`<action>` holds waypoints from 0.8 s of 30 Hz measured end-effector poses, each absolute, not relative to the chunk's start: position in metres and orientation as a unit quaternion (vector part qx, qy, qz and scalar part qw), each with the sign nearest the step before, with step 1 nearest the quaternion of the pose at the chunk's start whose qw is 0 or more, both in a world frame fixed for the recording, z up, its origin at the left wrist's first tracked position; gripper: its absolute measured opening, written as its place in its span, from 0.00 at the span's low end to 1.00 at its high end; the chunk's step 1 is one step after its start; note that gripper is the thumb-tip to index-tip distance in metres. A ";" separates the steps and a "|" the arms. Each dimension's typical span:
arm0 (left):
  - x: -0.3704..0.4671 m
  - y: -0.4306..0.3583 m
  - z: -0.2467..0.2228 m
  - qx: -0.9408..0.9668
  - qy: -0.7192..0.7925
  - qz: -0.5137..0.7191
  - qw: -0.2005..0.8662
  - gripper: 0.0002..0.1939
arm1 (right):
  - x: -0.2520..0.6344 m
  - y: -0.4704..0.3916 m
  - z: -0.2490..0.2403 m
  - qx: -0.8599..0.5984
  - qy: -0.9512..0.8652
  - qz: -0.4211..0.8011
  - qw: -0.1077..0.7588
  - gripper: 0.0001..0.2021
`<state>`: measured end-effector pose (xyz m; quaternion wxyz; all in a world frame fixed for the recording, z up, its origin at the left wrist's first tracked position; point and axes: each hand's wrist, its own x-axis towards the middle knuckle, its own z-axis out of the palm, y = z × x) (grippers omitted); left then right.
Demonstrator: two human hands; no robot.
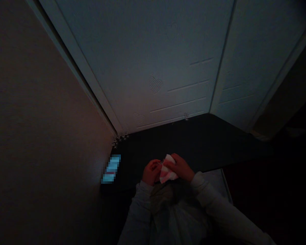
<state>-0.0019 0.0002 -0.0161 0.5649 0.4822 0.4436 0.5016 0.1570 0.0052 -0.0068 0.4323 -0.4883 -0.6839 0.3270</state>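
In the dim light, my right hand (179, 166) is closed around a crumpled white and pink cloth (167, 170), perhaps a tissue. The cloth hangs just above the near part of a dark tabletop (153, 146). My left hand (151, 171) is beside it with its fingers curled together. A small glint (161, 162) shows between the left fingertips and the cloth; what it belongs to is too small and dark to tell. The two hands almost touch in front of my body.
Several small clear, glass-like pieces (121, 137) stand at the table's back left corner. Another clear piece (186, 116) stands by the back edge. A lit, blurred screen (111, 169) leans at the left wall (53, 136). White panels with heart patterns (155, 85) rise behind the table.
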 end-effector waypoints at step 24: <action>-0.002 0.000 -0.016 0.461 0.431 0.511 0.583 0.16 | 0.159 0.006 -0.010 -0.445 -0.691 0.345 0.452 0.11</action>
